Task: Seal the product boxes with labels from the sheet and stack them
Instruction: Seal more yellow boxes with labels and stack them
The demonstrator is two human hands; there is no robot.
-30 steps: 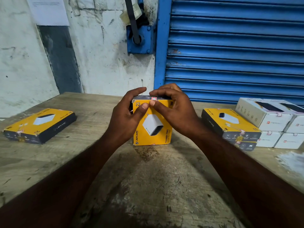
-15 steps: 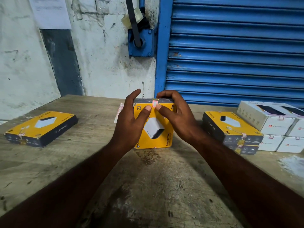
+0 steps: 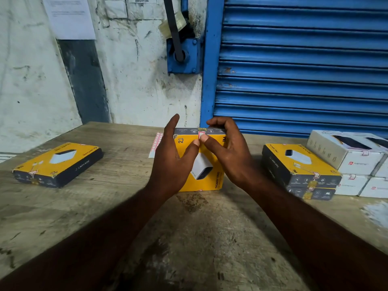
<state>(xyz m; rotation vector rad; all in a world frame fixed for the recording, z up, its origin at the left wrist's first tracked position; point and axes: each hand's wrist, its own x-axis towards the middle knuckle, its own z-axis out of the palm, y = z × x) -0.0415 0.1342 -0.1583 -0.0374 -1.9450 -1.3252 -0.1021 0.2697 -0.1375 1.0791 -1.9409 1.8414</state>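
Thumbs have slid down off the top edge & now meet tip to tip just under the label [image 3: 201, 135], so it's folded over onto the yellow face. L hand [image 3: 170, 162] grips the box [image 3: 210, 175] by its left side, index finger now lifted; R hand [image 3: 228, 156] curls over the top. Box stands upright mid tabletop [image 3: 105, 206], nearer the far edge. Seal looks done imo, so next it goes on the stack [image 3: 298, 166] by the right edge

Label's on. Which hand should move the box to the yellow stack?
Right, probably. The right hand curls over the top of the box, and the yellow stack lies on its side; the left hand would have to cross over.
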